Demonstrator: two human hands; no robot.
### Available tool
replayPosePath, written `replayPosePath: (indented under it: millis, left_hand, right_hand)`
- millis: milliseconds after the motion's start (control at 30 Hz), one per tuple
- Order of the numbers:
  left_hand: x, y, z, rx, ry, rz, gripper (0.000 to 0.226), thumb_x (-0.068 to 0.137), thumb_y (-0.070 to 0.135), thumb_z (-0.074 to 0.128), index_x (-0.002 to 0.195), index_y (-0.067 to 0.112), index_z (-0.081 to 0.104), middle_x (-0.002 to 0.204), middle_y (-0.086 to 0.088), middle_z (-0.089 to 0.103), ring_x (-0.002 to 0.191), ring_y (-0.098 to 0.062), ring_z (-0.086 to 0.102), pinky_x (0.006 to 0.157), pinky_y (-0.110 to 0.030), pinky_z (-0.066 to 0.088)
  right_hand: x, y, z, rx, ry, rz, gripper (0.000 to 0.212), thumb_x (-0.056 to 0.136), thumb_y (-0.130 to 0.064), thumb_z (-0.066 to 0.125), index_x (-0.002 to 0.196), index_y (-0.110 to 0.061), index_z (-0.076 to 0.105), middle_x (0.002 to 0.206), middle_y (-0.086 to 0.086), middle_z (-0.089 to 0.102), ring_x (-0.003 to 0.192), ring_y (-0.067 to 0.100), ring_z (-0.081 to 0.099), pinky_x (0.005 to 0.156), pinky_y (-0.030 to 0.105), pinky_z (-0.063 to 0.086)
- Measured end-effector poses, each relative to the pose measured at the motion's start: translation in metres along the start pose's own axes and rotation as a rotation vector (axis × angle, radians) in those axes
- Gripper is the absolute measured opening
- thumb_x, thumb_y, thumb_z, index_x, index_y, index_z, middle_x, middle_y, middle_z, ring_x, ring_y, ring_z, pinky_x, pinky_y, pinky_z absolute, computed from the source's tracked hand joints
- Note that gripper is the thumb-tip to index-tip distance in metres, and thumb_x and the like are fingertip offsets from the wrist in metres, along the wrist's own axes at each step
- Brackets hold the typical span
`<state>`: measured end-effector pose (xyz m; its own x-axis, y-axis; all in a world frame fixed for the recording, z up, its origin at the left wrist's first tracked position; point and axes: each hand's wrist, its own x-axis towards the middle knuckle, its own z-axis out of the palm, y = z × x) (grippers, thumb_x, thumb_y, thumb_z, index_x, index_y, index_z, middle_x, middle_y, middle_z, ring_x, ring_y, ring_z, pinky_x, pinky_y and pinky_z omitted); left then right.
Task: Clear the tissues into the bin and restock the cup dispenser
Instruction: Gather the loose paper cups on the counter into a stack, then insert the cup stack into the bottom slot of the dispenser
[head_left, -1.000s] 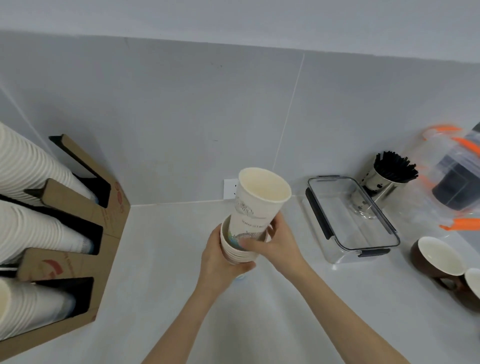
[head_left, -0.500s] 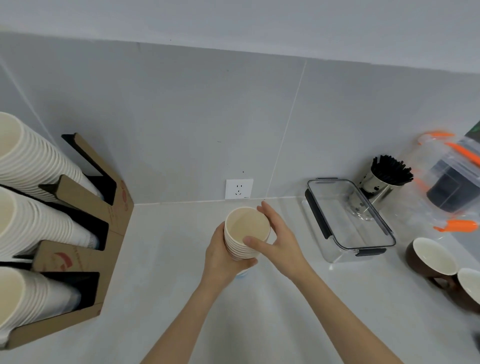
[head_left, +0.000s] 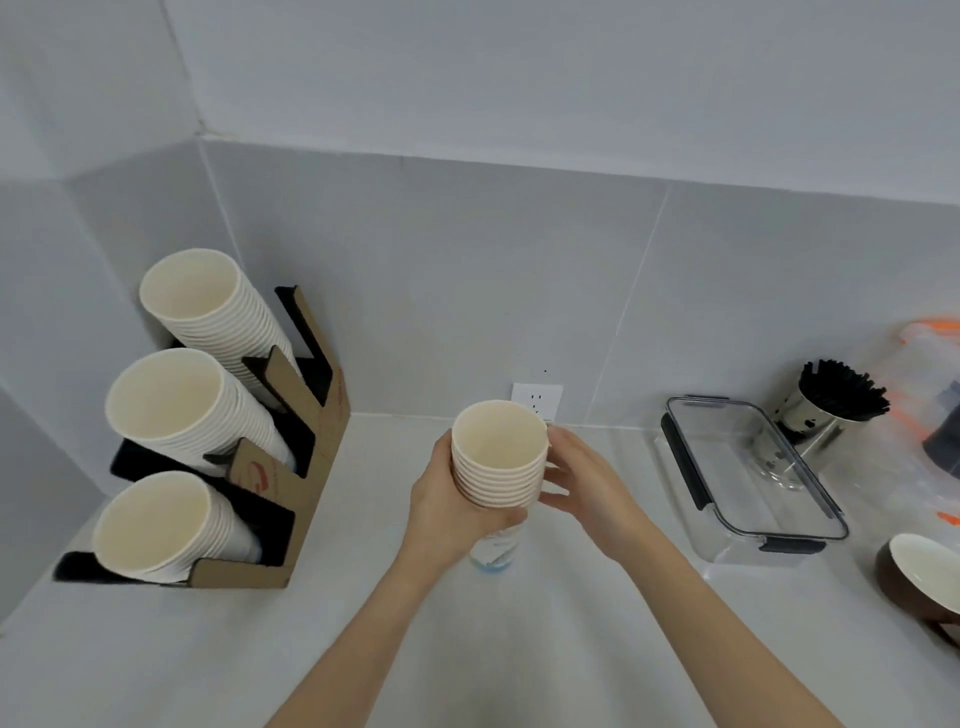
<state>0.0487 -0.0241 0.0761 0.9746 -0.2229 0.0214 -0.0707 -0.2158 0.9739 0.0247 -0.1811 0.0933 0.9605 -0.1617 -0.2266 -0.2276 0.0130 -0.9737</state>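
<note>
Now the restocking step is in hand, it seems: a nested stack of paper cups (head_left: 498, 457) is held upright above the counter (head_left: 363, 597), mouth up. The left hand (head_left: 447, 512) is wrapped tight round the stack's lower body, while the right hand (head_left: 587, 483) is kept loosely open, its fingertips (head_left: 550, 501) just resting against the rims at three o'clock. The cup dispenser (head_left: 270, 467) is seen well apart at nine o'clock, three slanted rows already loaded. Next, the stack would likely need tipping and sliding into a row, probably the shorter lowest one. No tissues or bin are seen.
</note>
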Motion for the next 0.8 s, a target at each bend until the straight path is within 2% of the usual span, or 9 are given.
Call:
replayPosePath:
  millis: [133, 200, 267, 333, 433, 567, 633, 733, 800]
  left_hand:
    - [-0.027, 0.027, -0.043, 0.032, 0.116, 0.132, 0.106, 0.044, 0.024, 0.088, 0.121, 0.058, 0.023, 0.111, 0.042, 0.049, 0.107, 0.011, 0.049, 0.087, -0.013, 0.043]
    - [-0.042, 0.041, -0.068, 0.072, 0.194, 0.185, 0.118, 0.041, 0.032, 0.086, 0.13, 0.055, 0.012, 0.127, 0.037, 0.041, 0.122, 0.004, 0.042, 0.102, -0.025, 0.04]
    - [-0.056, 0.056, -0.094, 0.101, 0.269, 0.248, 0.115, 0.038, 0.039, 0.082, 0.125, 0.061, 0.011, 0.13, 0.037, 0.036, 0.128, -0.001, 0.039, 0.107, -0.036, 0.039]
    - [-0.068, 0.07, -0.12, 0.131, 0.349, 0.293, 0.105, 0.038, 0.04, 0.082, 0.118, 0.064, 0.017, 0.123, 0.038, 0.04, 0.124, -0.003, 0.044, 0.104, -0.04, 0.043]
    - [-0.082, 0.086, -0.156, 0.186, 0.446, 0.329, 0.098, 0.039, 0.039, 0.084, 0.117, 0.054, 0.027, 0.123, 0.022, 0.051, 0.114, -0.011, 0.053, 0.094, -0.043, 0.05]
    - [-0.095, 0.092, -0.198, 0.23, 0.526, 0.357, 0.091, 0.041, 0.029, 0.089, 0.109, 0.049, 0.031, 0.108, 0.026, 0.05, 0.1, 0.002, 0.053, 0.082, -0.019, 0.046]
    - [-0.102, 0.091, -0.214, 0.261, 0.556, 0.349, 0.088, 0.041, 0.03, 0.087, 0.103, 0.054, 0.029, 0.105, 0.027, 0.049, 0.099, 0.0, 0.053, 0.081, -0.019, 0.045]
    - [-0.107, 0.08, -0.232, 0.277, 0.58, 0.326, 0.086, 0.04, 0.032, 0.085, 0.1, 0.056, 0.029, 0.11, 0.014, 0.053, 0.105, -0.013, 0.054, 0.087, -0.028, 0.046]
    - [-0.109, 0.069, -0.241, 0.285, 0.582, 0.31, 0.086, 0.042, 0.029, 0.086, 0.101, 0.055, 0.029, 0.116, 0.009, 0.052, 0.108, -0.014, 0.053, 0.087, -0.025, 0.044]
  right_hand:
    - [-0.011, -0.035, 0.035, 0.009, -0.089, -0.055, 0.032, 0.089, -0.039, 0.05, 0.111, -0.02, 0.064, 0.114, 0.005, 0.068, 0.103, 0.019, 0.066, 0.086, 0.036, 0.055]
    - [-0.017, -0.054, 0.057, -0.003, -0.15, -0.099, 0.032, 0.088, -0.039, 0.051, 0.108, -0.018, 0.065, 0.11, 0.005, 0.069, 0.1, 0.019, 0.068, 0.082, 0.035, 0.057]
    - [-0.024, -0.074, 0.08, -0.003, -0.212, -0.156, 0.029, 0.088, -0.039, 0.051, 0.103, -0.019, 0.067, 0.106, 0.004, 0.071, 0.095, 0.017, 0.069, 0.078, 0.033, 0.057]
    - [-0.031, -0.095, 0.105, 0.0, -0.286, -0.21, 0.026, 0.088, -0.039, 0.051, 0.097, -0.023, 0.069, 0.099, -0.001, 0.072, 0.091, 0.014, 0.07, 0.076, 0.032, 0.056]
    - [-0.039, -0.121, 0.139, 0.021, -0.392, -0.259, 0.029, 0.088, -0.04, 0.051, 0.1, -0.021, 0.069, 0.096, -0.004, 0.072, 0.092, 0.015, 0.068, 0.079, 0.034, 0.056]
    - [-0.044, -0.136, 0.181, 0.067, -0.512, -0.278, 0.027, 0.089, -0.037, 0.052, 0.101, -0.019, 0.068, 0.097, -0.004, 0.071, 0.089, 0.013, 0.067, 0.075, 0.029, 0.057]
    - [-0.044, -0.135, 0.199, 0.092, -0.543, -0.273, 0.029, 0.089, -0.035, 0.052, 0.105, -0.016, 0.067, 0.099, -0.002, 0.071, 0.087, 0.012, 0.068, 0.072, 0.027, 0.057]
    - [-0.039, -0.126, 0.224, 0.128, -0.565, -0.238, 0.036, 0.089, -0.033, 0.053, 0.116, -0.01, 0.063, 0.115, 0.009, 0.068, 0.101, 0.021, 0.066, 0.088, 0.038, 0.055]
    - [-0.036, -0.116, 0.238, 0.155, -0.584, -0.204, 0.037, 0.089, -0.031, 0.053, 0.116, -0.009, 0.062, 0.118, 0.012, 0.066, 0.102, 0.022, 0.064, 0.091, 0.041, 0.053]
